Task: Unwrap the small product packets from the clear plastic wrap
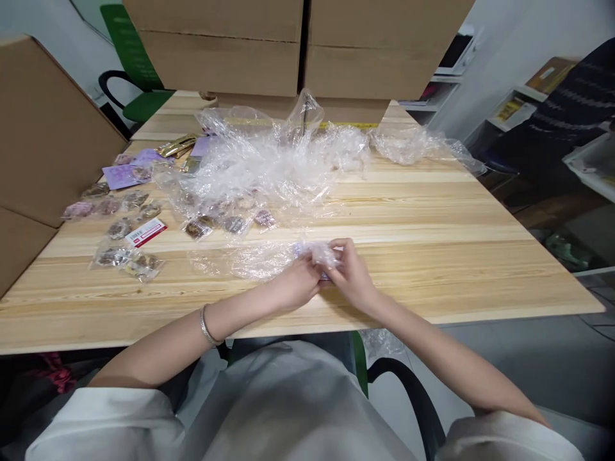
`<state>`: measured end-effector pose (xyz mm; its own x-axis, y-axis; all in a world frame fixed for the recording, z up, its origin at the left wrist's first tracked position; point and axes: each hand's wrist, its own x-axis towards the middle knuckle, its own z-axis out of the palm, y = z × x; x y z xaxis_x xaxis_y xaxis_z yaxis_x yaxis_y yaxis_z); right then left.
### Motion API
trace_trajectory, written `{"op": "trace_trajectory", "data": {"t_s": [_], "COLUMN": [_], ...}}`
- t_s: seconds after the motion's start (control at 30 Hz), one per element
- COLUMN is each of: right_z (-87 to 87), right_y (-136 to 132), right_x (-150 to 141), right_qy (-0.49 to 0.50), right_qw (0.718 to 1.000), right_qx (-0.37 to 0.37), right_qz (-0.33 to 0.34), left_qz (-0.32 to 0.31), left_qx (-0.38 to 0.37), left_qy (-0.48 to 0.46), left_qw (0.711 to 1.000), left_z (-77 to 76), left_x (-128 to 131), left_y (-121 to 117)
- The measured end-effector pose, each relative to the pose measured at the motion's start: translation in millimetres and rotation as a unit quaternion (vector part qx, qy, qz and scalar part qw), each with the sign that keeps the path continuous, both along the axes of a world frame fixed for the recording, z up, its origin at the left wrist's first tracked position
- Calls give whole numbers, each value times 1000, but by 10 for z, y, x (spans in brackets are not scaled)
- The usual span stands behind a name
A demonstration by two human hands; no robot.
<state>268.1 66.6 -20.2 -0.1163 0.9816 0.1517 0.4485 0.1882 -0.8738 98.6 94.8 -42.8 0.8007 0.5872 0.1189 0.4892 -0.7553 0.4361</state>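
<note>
Pale shirt cloth (298, 410) fills the foreground, with a black chair armrest (408, 394) at five o'clock from the hands. Just above the table's near edge, both hands meet at a small plastic bundle (324, 255), which touches the wooden tabletop (461, 256) or sits barely over it; I cannot tell which. The right hand (353, 275) comes in from four o'clock, its thumb and forefinger narrowed around the bundle and holding it. The left hand (302, 282) comes in from eight o'clock, a bracelet (206, 326) at its wrist; its fingers are bent in against the bundle, tips partly hidden, so I cannot tell whether they grip or only press. Hints of purple show at the bundle's edges.

From the hands, a crinkled clear strip (259, 261) trails toward nine o'clock. Small bagged pieces (120, 227) lie between nine and ten, beside a red-and-white label card (146, 232). Purple cards (125, 177) lie at ten, gold packets (177, 146) a little past it. Toward eleven spreads a large heap of clear plastic (269, 160); tall cardboard boxes (307, 48) stand at twelve.
</note>
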Motion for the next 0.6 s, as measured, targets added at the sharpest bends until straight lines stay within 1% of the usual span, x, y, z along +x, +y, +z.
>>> {"op": "trace_trajectory", "data": {"t_s": [0.07,0.1,0.17,0.23,0.27,0.3,0.33,0.37,0.4,0.43,0.47,0.5,0.53,0.57,0.6], "right_z": [-76,-103,-131,-135,-133,-131,-133,-139,-149,-164,-181,-199,-217,-232,-244], "right_y": [66,98,138,144,138,129,120,114,111,111,115,122,131,140,150], "right_x": [-61,-68,-60,-46,-41,-38,-36,-35,-34,-34,-34,-35,-37,-39,-42], "right_qy": [-22,-31,-45,-67,-82,-97,-110,-116,-113,-101,-83,-63,-47,-40,-41], "right_qw": [999,998,991,978,970,964,960,957,957,959,964,968,973,975,975], "right_qx": [14,28,69,116,136,151,161,168,172,174,174,172,168,164,165], "right_qz": [34,49,101,161,182,195,201,205,205,199,186,169,153,145,146], "left_qz": [-12,-17,-29,-34,-26,-11,18,55,106,161,213,261,299,326,345], "left_qx": [-20,-15,23,68,81,78,57,14,-58,-159,-280,-400,-501,-573,-611], "left_qy": [-21,-30,-38,-35,-36,-41,-54,-74,-104,-142,-183,-225,-269,-313,-358], "left_qw": [1000,999,999,997,996,996,997,996,987,964,918,849,766,684,616], "left_z": [-20,-19,18,108,167,230,292,347,391,423,442,451,451,444,432], "left_x": [-39,-66,-143,-264,-342,-430,-522,-613,-694,-761,-809,-835,-843,-834,-815], "left_y": [43,49,12,-103,-189,-288,-397,-508,-617,-716,-803,-874,-926,-961,-979]}}
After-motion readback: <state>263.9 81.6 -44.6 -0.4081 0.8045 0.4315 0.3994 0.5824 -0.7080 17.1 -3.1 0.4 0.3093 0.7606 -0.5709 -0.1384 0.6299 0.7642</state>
